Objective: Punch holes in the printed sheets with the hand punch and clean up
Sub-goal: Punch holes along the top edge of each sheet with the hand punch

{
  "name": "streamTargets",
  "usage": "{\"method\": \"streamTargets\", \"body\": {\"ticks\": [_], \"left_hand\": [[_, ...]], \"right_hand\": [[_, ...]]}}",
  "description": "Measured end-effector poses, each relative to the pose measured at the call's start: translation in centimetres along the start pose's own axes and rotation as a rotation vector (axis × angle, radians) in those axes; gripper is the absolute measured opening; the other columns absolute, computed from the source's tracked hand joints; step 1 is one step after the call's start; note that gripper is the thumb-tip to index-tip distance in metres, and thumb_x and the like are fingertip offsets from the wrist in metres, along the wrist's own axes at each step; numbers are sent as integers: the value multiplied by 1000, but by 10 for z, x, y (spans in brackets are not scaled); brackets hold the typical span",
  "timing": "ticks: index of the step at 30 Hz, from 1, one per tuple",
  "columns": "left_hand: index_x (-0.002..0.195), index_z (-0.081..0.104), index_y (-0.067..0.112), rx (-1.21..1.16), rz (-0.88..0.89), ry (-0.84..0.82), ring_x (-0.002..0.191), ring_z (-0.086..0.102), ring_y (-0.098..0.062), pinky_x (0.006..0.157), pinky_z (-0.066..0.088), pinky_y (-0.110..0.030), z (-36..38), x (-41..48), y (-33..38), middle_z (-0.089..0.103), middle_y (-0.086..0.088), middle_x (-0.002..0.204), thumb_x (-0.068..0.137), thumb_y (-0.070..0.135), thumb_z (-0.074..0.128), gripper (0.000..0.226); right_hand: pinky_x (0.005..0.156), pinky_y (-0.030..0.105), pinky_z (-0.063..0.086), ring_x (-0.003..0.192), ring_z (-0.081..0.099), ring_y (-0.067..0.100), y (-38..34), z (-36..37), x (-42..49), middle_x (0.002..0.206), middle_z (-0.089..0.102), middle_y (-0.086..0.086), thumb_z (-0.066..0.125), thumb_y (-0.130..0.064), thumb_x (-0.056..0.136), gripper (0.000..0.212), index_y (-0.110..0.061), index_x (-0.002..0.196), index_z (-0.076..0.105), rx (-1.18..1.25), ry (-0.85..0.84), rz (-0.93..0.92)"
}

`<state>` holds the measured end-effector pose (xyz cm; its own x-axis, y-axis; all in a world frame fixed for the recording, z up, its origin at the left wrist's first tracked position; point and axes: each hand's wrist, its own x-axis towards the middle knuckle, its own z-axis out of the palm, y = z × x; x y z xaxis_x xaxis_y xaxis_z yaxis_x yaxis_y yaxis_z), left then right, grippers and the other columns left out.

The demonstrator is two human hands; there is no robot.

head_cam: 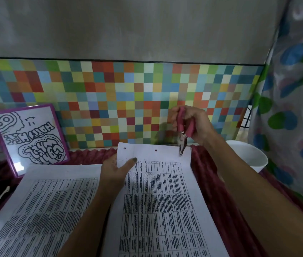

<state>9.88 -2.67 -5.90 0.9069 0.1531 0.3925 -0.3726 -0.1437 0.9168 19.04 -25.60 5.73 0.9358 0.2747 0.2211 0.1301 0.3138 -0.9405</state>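
At far edge of sheet point(158, 201), right hand point(197, 125) grips punch point(184, 133); left hand point(112, 173) pinches sheet. Weak pinch may let it slip, skewing third hole.

Both forearms reach forward. The left hand point(116, 170) lies low, thumb stretched out. The right hand point(193, 125) is raised higher, its fingers curled tight.

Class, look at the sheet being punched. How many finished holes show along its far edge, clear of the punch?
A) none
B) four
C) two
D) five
C: the left hole and the middle hole show in the sheet, while the right hand holds the hand punch at the edge further right.
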Motion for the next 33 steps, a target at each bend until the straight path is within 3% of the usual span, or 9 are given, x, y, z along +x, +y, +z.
{"method": "streamTargets", "body": {"ticks": [6, 12, 15, 18, 21, 24, 28, 31, 33], "left_hand": [[101, 72, 8, 114, -16, 58, 78, 73, -14, 72, 61, -37, 0, 0, -7, 76, -3, 85, 89, 12, 68, 13], [119, 67, 10, 184, 135, 78, 100, 68, -5, 88, 53, -23, 2, -3, 1, 73, 4, 106, 91, 15, 66, 28], [117, 67, 17, 255, 183, 111, 102, 64, 5, 88, 47, -13, 4, -5, 3, 71, 16, 104, 90, 15, 67, 27], [114, 65, 24, 207, 170, 119, 99, 64, 8, 82, 45, -5, 5, -6, 5, 69, 25, 98, 90, 8, 66, 29], [109, 65, 28, 175, 169, 144, 98, 64, 8, 81, 46, -6, 4, -6, 7, 70, 31, 95, 90, 8, 66, 28], [110, 66, 27, 126, 132, 139, 99, 66, 3, 84, 51, -14, 4, -5, 8, 71, 25, 99, 90, 12, 67, 25], [114, 68, 12, 96, 121, 96, 101, 69, -16, 89, 56, -41, 5, -3, 6, 74, 1, 104, 92, 17, 66, 22], [112, 68, 13, 104, 123, 103, 97, 69, -7, 84, 55, -24, 7, -5, 6, 74, 7, 100, 92, 12, 65, 21], [110, 68, 17, 118, 106, 108, 92, 69, -2, 77, 53, -13, 7, -8, 7, 74, 13, 95, 91, 9, 65, 21]], "right_hand": [[65, 38, 51, 64, 57, 33, -9, 2, -11, 81, 60, 21, 37, -1, 57, 51, 6, 104, 57, -50, -197, 42], [51, 29, 45, 57, 51, 27, -9, 13, 0, 72, 53, 14, 33, 8, 74, 46, 10, 115, 56, -41, 345, 50], [51, 31, 46, 55, 50, 27, -11, 7, 1, 68, 52, 13, 32, 9, 77, 39, 8, 108, 56, -5, 490, 79], [61, 37, 51, 60, 53, 29, -16, -1, -3, 75, 52, 14, 27, 9, 76, 44, 5, 113, 52, 82, 442, 78], [71, 41, 56, 69, 62, 29, -17, -3, -11, 83, 58, 15, 26, 8, 75, 46, 3, 112, 54, 68, 232, 43], [68, 39, 56, 72, 64, 30, -11, 4, -17, 85, 62, 16, 37, 4, 63, 53, 4, 112, 55, 27, 17, 31], [82, 48, 53, 77, 63, 31, -2, 16, -22, 84, 64, 16, 42, 5, 56, 55, 2, 108, 61, -188, -57, 9], [81, 51, 51, 76, 62, 31, -4, 18, -25, 81, 65, 15, 43, 5, 57, 52, -1, 104, 63, -211, 4, -84], [72, 41, 54, 71, 63, 29, -13, 14, -26, 78, 64, 15, 42, 5, 56, 52, 0, 103, 62, -120, 75, -148]]}}
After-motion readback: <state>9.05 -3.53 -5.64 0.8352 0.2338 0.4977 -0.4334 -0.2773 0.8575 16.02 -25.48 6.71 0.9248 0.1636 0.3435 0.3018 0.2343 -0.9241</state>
